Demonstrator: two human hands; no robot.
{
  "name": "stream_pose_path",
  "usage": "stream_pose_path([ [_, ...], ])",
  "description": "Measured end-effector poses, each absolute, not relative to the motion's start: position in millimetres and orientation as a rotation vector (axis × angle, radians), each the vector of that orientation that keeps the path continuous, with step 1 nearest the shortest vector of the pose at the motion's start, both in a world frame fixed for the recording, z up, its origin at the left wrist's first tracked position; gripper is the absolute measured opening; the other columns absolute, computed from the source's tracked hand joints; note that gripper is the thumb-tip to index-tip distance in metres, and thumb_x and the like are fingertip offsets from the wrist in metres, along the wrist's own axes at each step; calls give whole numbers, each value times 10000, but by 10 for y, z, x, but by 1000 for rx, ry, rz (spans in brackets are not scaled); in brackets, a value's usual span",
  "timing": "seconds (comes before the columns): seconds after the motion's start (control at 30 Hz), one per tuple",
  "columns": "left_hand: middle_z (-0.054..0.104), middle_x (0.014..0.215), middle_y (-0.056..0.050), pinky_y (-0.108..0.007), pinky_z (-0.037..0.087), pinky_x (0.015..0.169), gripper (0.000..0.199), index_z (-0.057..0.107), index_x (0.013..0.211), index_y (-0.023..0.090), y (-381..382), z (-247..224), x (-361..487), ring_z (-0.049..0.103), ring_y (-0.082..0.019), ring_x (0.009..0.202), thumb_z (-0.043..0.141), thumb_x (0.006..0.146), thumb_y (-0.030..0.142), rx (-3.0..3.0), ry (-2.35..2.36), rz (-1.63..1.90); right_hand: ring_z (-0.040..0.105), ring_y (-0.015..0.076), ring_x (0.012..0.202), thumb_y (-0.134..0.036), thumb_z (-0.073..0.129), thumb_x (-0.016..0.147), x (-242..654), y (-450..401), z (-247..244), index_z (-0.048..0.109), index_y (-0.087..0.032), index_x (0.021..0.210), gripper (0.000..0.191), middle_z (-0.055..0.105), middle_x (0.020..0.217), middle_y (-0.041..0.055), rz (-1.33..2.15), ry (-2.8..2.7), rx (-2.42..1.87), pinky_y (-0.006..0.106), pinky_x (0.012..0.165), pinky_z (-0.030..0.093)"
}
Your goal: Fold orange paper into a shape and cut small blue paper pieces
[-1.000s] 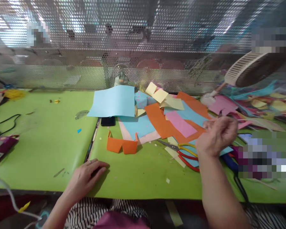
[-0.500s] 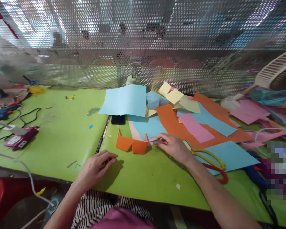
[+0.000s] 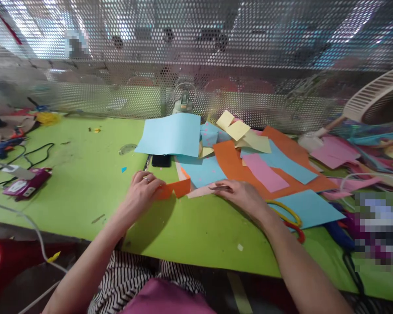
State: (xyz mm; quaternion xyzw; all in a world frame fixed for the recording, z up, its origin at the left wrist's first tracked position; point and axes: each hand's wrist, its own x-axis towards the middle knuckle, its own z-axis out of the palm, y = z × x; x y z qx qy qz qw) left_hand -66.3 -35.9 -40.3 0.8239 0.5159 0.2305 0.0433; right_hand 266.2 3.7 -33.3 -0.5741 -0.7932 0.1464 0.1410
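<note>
**Folded orange paper held at the middle of the green table**

Gripping the folded orange paper piece [image 3: 175, 189] at its left end, the left hand [image 3: 140, 194] has its fingers closed on the paper, a ring showing on one finger. The piece sits on the green table [image 3: 85, 183] about midway along its width, just ahead of the seam between the two green sheets, with its right flap standing up. The right hand [image 3: 242, 196] rests just to the right of it, fingertips pinched together on a thin, small object whose kind cannot be made out; it lies over a pale pink sheet [image 3: 199, 191].

Behind the hands, a light blue sheet [image 3: 170, 135] lies raised over a black phone [image 3: 161, 161]. Farther right, a spread of orange paper [image 3: 229, 163], pink and yellow pieces covers the table toward its back edge. Scissors with yellow and red handles [image 3: 290, 218] lie beside the right wrist, partly under a blue sheet. A purple device [image 3: 26, 185] with cables sits near the left edge.
</note>
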Motion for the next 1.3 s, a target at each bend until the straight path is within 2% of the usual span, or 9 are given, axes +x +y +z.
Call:
stream_pose_path([
  [0.13,730,977,-77,-479,411,978,252,720,1002,228,-296,-312,-838,564,-278,1017,475,982,281,2476,1648,651,720,211,784,-403,610,851,2838,36,-221,744,-335,961,186,792,915,-22,423,-2208,-1701,288,620,485],
  [0.3,746,1019,-76,-468,406,966,278,716,988,226,-221,-293,-986,591,-283,1011,447,975,293,2404,1798,712,691,234,740,-438,565,856,2987,99,-213,718,-287,903,221,757,804,27,273,-2050,-1800,300,577,442],
  [0.47,749,1010,-59,-459,413,971,263,704,968,241,-175,-288,-1034,605,-268,1002,446,966,292,2407,1848,743,592,206,566,-419,560,832,3098,143,-218,646,-270,722,204,645,614,18,192,-2016,-1849,284,483,344],
  [0.63,750,997,-55,-441,439,944,262,695,952,227,-150,-272,-1017,630,-250,976,450,964,321,2381,1689,746,572,194,560,-441,470,911,3056,108,-193,557,-259,669,315,611,619,22,193,-2082,-1791,289,497,349],
  [0.8,751,948,-46,-408,464,914,272,690,942,226,-149,-267,-968,645,-219,908,441,956,334,2353,1553,747,669,210,742,-376,421,975,2770,10,-270,656,-245,873,287,719,844,49,294,-2272,-1613,306,615,453],
  [0.9,753,933,-46,-401,479,887,305,699,932,232,-162,-280,-950,649,-232,908,432,952,378,2354,1541,732,693,207,883,-343,562,931,2570,-64,-371,687,-260,1030,180,747,1011,36,377,-2414,-1485,304,708,501],
  [0.97,755,938,-51,-397,487,863,338,709,940,242,-169,-312,-955,653,-246,912,424,952,423,2354,1537,742,680,227,977,-360,669,876,2469,-91,-448,683,-250,1100,250,740,1088,53,384,-2464,-1454,336,790,520],
  [1.13,754,938,-57,-379,496,842,363,720,954,252,-136,-459,-1019,660,-259,909,441,939,485,2381,1484,732,661,198,989,-371,602,948,2356,-44,-619,650,-178,1128,268,686,1121,65,327,-2493,-1518,426,873,546],
  [1.3,753,956,-63,-384,495,854,375,712,975,242,-116,-519,-1038,665,-264,914,444,939,503,2425,1450,728,663,192,971,-376,595,953,2350,-37,-634,642,-178,1139,276,677,1131,67,270,-2536,-1514,418,854,558],
])
